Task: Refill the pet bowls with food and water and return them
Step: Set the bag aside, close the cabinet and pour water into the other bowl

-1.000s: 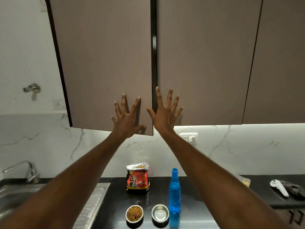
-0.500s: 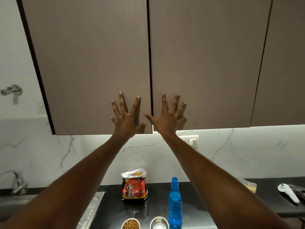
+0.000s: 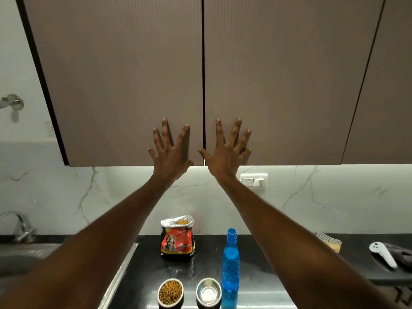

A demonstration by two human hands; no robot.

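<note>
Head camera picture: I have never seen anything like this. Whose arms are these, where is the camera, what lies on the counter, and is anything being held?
No machine here: these are a person's two bare arms, filmed by a wide-angle camera worn on the head, looking forward and down. The left hand and right hand lie flat with spread fingers on two brown wall cupboard doors, which are closed. They hold nothing.

Below, on the black counter, stand an opened red pet food bag with a dog picture, a tall blue plastic bottle, a small round bowl of brown kibble and a small metal bowl whose contents I cannot make out. A steel sink is at the left; a white handheld controller lies at the right.
</note>
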